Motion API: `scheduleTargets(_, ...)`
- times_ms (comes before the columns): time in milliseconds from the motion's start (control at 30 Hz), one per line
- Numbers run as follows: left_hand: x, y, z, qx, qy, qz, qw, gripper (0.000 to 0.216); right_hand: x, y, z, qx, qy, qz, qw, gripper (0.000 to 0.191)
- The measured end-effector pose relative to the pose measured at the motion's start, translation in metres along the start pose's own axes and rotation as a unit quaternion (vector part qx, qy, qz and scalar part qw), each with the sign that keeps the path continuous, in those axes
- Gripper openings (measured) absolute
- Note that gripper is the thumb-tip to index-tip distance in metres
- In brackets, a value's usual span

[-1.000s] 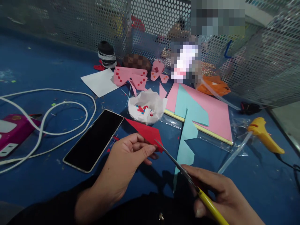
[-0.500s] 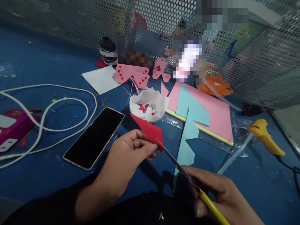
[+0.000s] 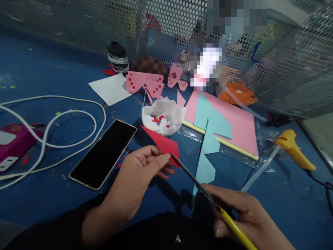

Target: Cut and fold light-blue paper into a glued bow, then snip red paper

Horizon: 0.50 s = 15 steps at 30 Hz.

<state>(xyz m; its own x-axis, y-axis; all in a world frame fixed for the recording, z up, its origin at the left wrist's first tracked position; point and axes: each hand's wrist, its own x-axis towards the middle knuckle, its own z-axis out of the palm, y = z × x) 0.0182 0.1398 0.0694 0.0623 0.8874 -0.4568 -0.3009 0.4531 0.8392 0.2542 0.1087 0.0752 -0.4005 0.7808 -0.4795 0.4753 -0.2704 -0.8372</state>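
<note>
Between the thumb and fingers of my left hand (image 3: pixel 142 177) is a piece of red paper (image 3: pixel 163 140), its pointed end reaching up and left. My right hand (image 3: pixel 241 211) grips yellow-handled scissors (image 3: pixel 191 176), whose blades lie over the red paper's lower corner, close to my left thumb. Just beyond the paper stands a round bowl lined with white paper (image 3: pixel 169 113), holding small red, blue and white scraps. A notched light-blue paper strip (image 3: pixel 206 166) lies beyond the scissors, partly covered by my right hand.
Left of my hands lie a phone (image 3: pixel 104 152), a looped white cable (image 3: pixel 102 107) and a magenta power strip (image 3: pixel 18 142). Pink sheets (image 3: pixel 244 132) and a yellow glue gun (image 3: pixel 293 147) are on the right. Behind, pink cut-outs (image 3: pixel 135 78) stand before a perforated metal screen (image 3: pixel 166 21).
The scissor tips have shifted slightly left, further across the red paper near my thumb. My left hand still holds the paper, and the whole view has moved a little.
</note>
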Motion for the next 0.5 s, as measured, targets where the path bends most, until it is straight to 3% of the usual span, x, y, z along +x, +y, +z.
scheduleTargets(300,0.0009,-0.0022,-0.0014,0.006,0.009,-0.006,1.0,0.009,-0.0025,-0.0043,0.0042,0.036,-0.009,0.002,0.999,0.028)
scheduleTargets(500,0.0007,-0.0015,-0.0016,-0.006,0.005,-0.004,1.0,0.009,-0.0028,-0.0049,0.0069,0.089,-0.039,-0.023,0.995,0.044)
